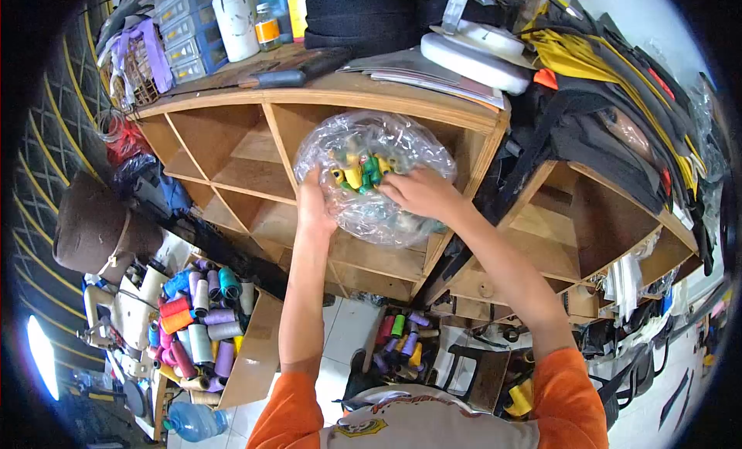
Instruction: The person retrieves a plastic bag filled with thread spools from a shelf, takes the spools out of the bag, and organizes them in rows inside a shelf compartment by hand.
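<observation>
I had left fingers (311,188) clamped on the plastic bag (386,226), right fingers (394,188) at its green-yellow pieces (363,173), grip I couldn't tell. Wooden shelf (259,176) stood behind the fingers, tiled floor (334,333) below; thread spools (199,318) lower left, dark fabric (587,144) upper right.

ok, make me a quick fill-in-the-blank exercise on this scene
1. The bag between the left hand and right hand is made of clear ____.
2. The bright items showing in its middle are yellow and ____.
3. The wearer's sleeves are ____.
4. The large bottle at the lower left is ____.

Missing words: plastic; green; orange; blue
</observation>
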Available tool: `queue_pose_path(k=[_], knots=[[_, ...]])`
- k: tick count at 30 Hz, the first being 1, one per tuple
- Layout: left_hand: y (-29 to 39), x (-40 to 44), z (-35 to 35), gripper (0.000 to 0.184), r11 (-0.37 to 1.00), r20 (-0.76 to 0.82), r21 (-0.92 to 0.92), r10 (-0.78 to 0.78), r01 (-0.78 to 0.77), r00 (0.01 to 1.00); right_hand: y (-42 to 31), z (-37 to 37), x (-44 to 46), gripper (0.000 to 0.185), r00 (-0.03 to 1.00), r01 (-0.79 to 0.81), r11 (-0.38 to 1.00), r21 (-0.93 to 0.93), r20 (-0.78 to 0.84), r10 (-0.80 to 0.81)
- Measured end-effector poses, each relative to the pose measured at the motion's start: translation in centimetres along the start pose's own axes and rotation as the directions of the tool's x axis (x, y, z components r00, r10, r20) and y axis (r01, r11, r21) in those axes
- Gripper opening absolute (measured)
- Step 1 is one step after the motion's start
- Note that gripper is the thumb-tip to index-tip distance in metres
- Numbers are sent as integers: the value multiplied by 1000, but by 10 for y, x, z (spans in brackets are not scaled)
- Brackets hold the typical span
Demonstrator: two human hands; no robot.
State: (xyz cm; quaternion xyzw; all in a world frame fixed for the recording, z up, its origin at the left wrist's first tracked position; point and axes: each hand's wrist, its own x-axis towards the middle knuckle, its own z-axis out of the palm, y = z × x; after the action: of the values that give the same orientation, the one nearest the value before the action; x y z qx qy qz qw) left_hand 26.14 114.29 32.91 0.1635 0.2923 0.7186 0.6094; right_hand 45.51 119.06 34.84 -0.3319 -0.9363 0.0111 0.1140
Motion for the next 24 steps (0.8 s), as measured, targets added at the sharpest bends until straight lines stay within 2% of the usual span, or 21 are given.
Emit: queue_pose_path(k=[3, 4, 5, 6, 8, 11, 12, 15, 16, 19, 20, 23, 24], knots=[[6, -20, 21, 42, 984, -49, -176, 18, -27, 999, -14, -27, -21, 32, 992, 55, 987, 153, -122, -36], [7, -23, 23, 38, 986, -67, -153, 50, -60, 997, -19, -38, -28, 31, 995, 27, 985, 171, -102, -10], [9, -20, 11, 36, 981, 147, -194, 34, -5, 988, -26, -48, -35, 32, 994, 12, 984, 177, -107, 7], [10, -15, -13, 34, 973, 353, -222, 22, 61, 935, -33, -56, -43, 33, 993, -6, 983, 186, -111, 27], [15, -36, -4, 29, 958, 456, -231, -45, 168, 889, -42, -66, -59, 35, 997, -43, 969, 243, -51, 56], [14, -74, 27, 29, 983, 155, -169, -50, 77, 987, -63, -72, -88, 37, 991, -103, 941, 324, 113, 69], [12, -87, 28, 28, 987, 135, -128, -85, 102, 987, -68, -66, -99, 38, 997, -45, 938, 344, 70, 23], [4, -126, 22, 27, 964, 87, -61, -252, 258, 964, -83, -57, -123, 39, 917, -237, 853, 464, 397, 39], [-5, -133, 11, 26, 938, 158, -134, -299, 320, 941, -81, -37, -132, 41, 917, -229, 796, 560, 400, -17], [-25, -166, 3, 25, 919, 26, -132, -371, 371, 928, -93, -1, -152, 42, 914, -227, 767, 600, 404, -45], [-33, -173, 1, 26, 915, -13, -112, -391, 388, 920, -95, 27, -155, 49, 918, -186, 758, 625, 386, -94], [-52, -186, -6, 28, 901, -123, -55, -434, 431, 892, -115, 73, -175, 56, 991, -129, 905, 405, 85, 103], [-52, -193, -7, 28, 894, -111, -44, -448, 446, 887, -120, 56, -171, 63, 920, -341, 818, 463, 343, 190]])
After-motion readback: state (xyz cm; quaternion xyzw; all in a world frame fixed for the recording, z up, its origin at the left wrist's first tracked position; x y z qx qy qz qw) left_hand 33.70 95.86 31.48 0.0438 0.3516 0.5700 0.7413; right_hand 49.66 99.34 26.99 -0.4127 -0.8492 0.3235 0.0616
